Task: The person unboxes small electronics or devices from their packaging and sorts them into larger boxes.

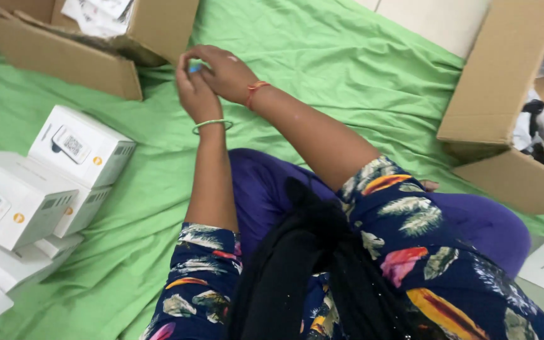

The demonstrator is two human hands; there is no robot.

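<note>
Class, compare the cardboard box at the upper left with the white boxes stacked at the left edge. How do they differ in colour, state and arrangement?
The cardboard box is plain brown; the white boxes are white with small printed labels. The cardboard box stands open, flaps out, with pale items inside; the white boxes are closed. The cardboard box stands alone; the white boxes are stacked together. Both rest on the green sheet, clear of the left hand and right hand.
</note>
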